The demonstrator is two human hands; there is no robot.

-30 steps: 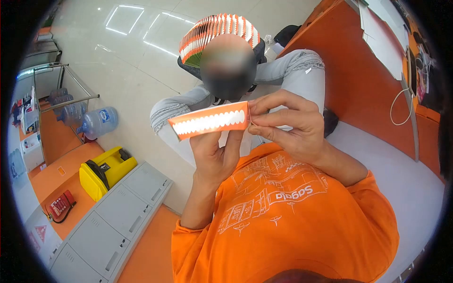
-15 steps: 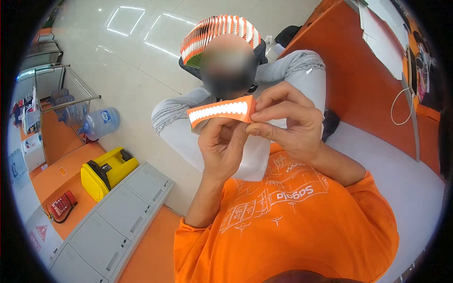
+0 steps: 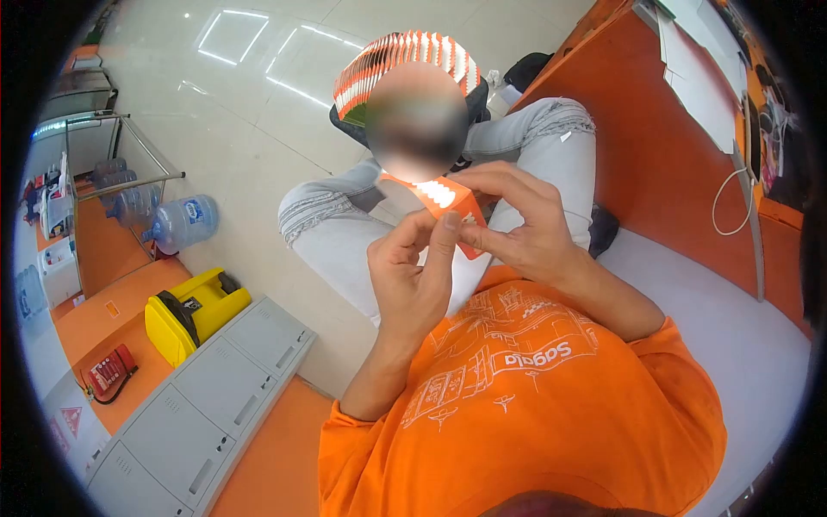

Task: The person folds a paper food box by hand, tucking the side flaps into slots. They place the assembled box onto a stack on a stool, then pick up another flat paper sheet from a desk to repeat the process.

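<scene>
Between my fingers is a folded orange card box [image 3: 465, 205] with a white scalloped band, tilted down toward my right. My left hand [image 3: 412, 269] pinches its near side between thumb and fingers. My right hand [image 3: 521, 215] grips the right end, with its thumb underneath and its fingers curled over the top. Beyond, many similar orange-and-white folded pieces [image 3: 431, 53] stand packed in a curved row on something black. A round blurred patch hides what lies just in front of that row.
Two legs in light grey jeans [image 3: 551, 159] are bent below my hands. An orange panel [image 3: 612, 112] rises on the right. To the left are grey lockers [image 3: 233, 379], a yellow bin [image 3: 185, 323], a fire extinguisher [image 3: 109, 370] and large water bottles [image 3: 185, 224].
The card box has turned from nearly level to sloping down at its right end, showing its end side. My left thumb has moved up onto it, and my right fingers have shifted over it.
</scene>
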